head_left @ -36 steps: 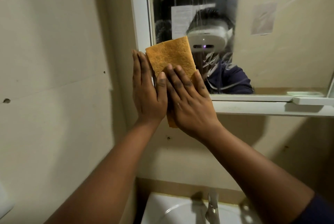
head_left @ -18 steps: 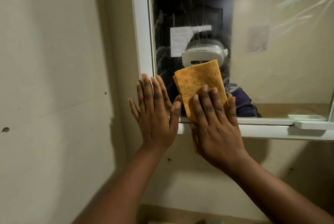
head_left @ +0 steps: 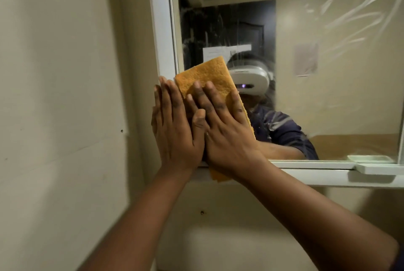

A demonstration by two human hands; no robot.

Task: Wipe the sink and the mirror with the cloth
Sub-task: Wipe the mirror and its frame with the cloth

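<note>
An orange folded cloth [head_left: 207, 76] lies flat against the lower left corner of the mirror [head_left: 328, 96]. My right hand [head_left: 225, 131] presses it to the glass with straight, spread fingers. My left hand [head_left: 175, 131] lies flat beside it, its fingers over the mirror's white frame [head_left: 160, 30] and its thumb overlapping my right hand. The cloth's bottom edge hangs below the frame's lower rail. Wet streaks mark the glass at the upper right. The sink is out of view.
A beige wall [head_left: 61, 96] runs along the left, close to the mirror. A small white dish [head_left: 380, 169] sits on the white ledge [head_left: 328, 178] under the mirror at the right. A person's reflection shows in the glass.
Both hands and the cloth have shifted left and up on the mirror, back toward the left frame. My left hand has closed in against my right. The view has tilted upward.
</note>
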